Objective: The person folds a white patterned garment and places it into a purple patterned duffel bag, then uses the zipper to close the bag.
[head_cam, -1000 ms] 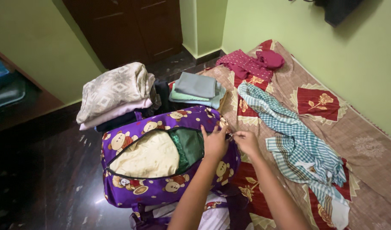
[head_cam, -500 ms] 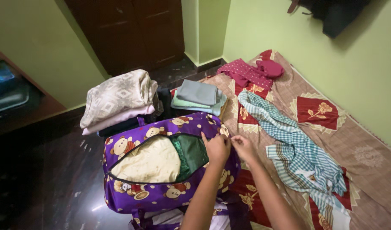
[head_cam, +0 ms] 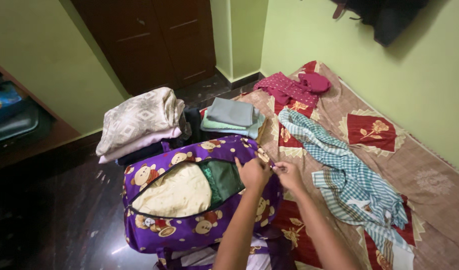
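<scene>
Right now I see my left hand [head_cam: 253,172] pressing the purple bag [head_cam: 189,227] at its zip's right end, my right hand [head_cam: 289,174] pinching the puller just beside it.

No packages, labels, signs or screens visible anywhere around purple bear-print bag [head_cam: 189,220].

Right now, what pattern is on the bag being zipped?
Purple bag printed with teddy bears, clearest in the head view.
</scene>
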